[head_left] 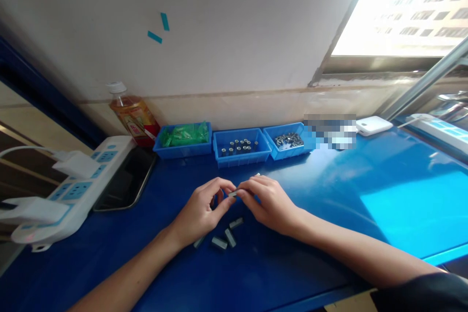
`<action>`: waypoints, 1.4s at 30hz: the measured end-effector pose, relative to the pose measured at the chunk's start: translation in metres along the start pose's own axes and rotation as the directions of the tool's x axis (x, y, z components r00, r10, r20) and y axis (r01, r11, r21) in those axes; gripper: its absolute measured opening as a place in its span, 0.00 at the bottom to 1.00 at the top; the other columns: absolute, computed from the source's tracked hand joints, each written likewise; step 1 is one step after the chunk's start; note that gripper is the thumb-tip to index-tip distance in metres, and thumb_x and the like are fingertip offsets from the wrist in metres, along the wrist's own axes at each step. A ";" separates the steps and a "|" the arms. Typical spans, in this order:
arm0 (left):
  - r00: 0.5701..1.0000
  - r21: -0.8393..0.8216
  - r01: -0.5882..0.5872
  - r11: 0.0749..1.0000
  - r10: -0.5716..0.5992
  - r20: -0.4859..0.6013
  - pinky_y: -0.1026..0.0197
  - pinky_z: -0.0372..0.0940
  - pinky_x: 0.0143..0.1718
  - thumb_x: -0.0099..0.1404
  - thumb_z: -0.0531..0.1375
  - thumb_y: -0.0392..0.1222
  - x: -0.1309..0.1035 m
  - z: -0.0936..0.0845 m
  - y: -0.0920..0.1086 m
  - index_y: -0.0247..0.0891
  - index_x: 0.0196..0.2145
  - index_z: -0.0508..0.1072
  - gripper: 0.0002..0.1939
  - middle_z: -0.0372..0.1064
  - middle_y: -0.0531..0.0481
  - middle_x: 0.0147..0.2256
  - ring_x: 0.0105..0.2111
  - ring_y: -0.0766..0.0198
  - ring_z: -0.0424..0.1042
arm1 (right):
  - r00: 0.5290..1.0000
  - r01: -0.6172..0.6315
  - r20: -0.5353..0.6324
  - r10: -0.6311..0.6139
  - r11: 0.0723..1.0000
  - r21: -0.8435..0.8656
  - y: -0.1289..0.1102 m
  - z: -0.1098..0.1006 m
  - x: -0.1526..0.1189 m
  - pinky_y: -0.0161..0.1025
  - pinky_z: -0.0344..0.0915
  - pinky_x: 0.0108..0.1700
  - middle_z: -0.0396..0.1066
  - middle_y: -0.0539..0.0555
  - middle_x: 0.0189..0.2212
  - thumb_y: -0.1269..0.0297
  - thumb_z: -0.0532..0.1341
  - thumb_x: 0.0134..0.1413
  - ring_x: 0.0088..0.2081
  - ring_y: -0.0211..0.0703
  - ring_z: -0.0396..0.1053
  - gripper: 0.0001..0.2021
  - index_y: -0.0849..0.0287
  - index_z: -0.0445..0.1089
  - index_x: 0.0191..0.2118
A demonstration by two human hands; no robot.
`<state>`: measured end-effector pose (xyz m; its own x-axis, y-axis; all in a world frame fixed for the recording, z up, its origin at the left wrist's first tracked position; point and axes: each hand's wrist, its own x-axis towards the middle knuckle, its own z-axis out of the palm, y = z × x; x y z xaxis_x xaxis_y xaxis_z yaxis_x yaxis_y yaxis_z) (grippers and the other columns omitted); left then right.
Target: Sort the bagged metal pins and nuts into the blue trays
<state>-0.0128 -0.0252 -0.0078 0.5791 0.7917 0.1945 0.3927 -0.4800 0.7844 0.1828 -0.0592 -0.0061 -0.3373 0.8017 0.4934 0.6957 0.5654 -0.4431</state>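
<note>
Between my two hands is a small grey rectangular block, pinched by the fingertips near the middle of the blue table. My left hand grips its left end with thumb and forefinger. The fingers of my right hand are closed at its other end and cover part of it. A tiny pale tip shows past the right knuckles; what it belongs to is hidden. Below the hands lie several similar blocks, among them a flat one, a slanted one and another. My left hand partly hides one more.
Along the wall stand a blue bin with green plastic bags, a blue bin with upright metal cylinders, and a blue bin of small metal parts. Left are a bottle, a phone and a power strip.
</note>
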 end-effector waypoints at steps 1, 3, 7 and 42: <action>1.000 -0.005 -0.004 1.000 0.004 0.000 0.67 0.61 0.31 0.67 0.57 0.43 0.000 0.000 0.000 0.41 0.41 0.70 0.07 0.70 0.54 0.33 0.31 0.66 0.69 | 1.000 0.002 0.003 -0.002 1.000 -0.002 0.000 0.000 -0.001 0.37 0.61 0.33 0.71 0.52 0.25 0.63 0.52 0.65 0.27 0.39 0.67 0.11 0.59 0.68 0.33; 1.000 -0.033 -0.002 0.999 0.002 0.007 0.66 0.62 0.34 0.69 0.55 0.43 0.000 0.000 -0.001 0.40 0.41 0.70 0.07 0.72 0.54 0.34 0.33 0.66 0.71 | 1.000 0.006 0.004 -0.006 1.000 -0.003 -0.001 0.001 -0.001 0.37 0.61 0.34 0.70 0.52 0.25 0.62 0.54 0.63 0.27 0.39 0.67 0.09 0.59 0.68 0.34; 0.998 -0.068 0.016 0.998 -0.012 0.054 0.66 0.62 0.34 0.72 0.49 0.44 0.001 -0.002 -0.002 0.38 0.38 0.70 0.13 0.70 0.54 0.30 0.30 0.66 0.71 | 0.997 0.072 -0.008 -0.072 0.996 -0.047 -0.002 -0.001 -0.001 0.38 0.61 0.35 0.71 0.54 0.30 0.61 0.58 0.60 0.31 0.41 0.67 0.09 0.61 0.66 0.42; 0.929 0.139 -0.110 0.984 0.052 0.365 0.58 0.59 0.46 0.55 0.67 0.47 -0.002 -0.010 0.011 0.43 0.41 0.73 0.16 0.69 0.51 0.40 0.42 0.58 0.67 | 0.968 -0.008 0.230 0.100 0.928 -0.372 0.064 -0.089 0.089 0.39 0.61 0.36 0.72 0.56 0.33 0.65 0.61 0.55 0.35 0.45 0.68 0.07 0.62 0.75 0.36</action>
<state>-0.0166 -0.0283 0.0062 0.8197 0.5728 0.0066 0.4221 -0.6118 0.6690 0.2537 0.0306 0.0763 -0.4028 0.8774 0.2606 0.8842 0.4466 -0.1367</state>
